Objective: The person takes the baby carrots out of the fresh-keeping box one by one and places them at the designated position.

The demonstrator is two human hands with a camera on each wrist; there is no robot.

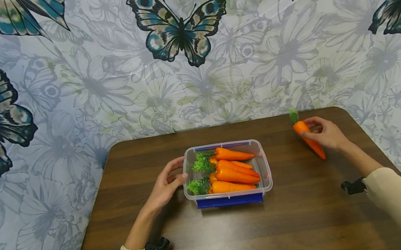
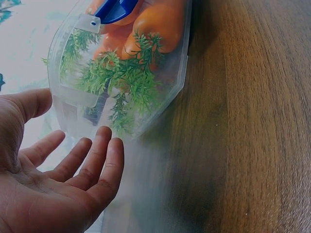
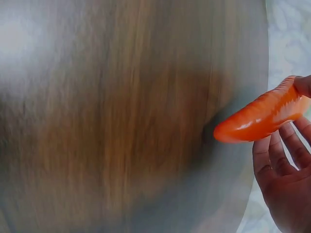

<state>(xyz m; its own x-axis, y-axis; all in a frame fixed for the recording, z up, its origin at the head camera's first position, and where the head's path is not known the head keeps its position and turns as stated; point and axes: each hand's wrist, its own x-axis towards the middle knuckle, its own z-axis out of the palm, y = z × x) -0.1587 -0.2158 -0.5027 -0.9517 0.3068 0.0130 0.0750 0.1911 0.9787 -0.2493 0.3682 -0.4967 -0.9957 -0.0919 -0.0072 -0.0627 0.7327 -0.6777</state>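
A clear plastic container [image 1: 265,175] with a blue clip on its front side stands on the table. Inside lie several orange carrots [image 1: 234,175], their green leafy tops [image 2: 129,82] pointing left. My left hand [image 1: 168,184] is at the container's left side, thumb and fingertips right at the wall, the fingers spread and loosely bent in the left wrist view. Off to the right, my right hand [image 1: 325,133] pinches a single carrot [image 3: 262,116] between thumb and fingers. This carrot's green top [image 1: 294,116] points to the back and its tip angles toward the front right.
The brown wooden table [image 1: 232,237] has rounded back corners. Behind it hangs a pale floral cloth printed with butterflies [image 1: 180,30]. A dark strap [image 1: 156,247] sits on the left wrist and another strap [image 1: 353,186] on the right.
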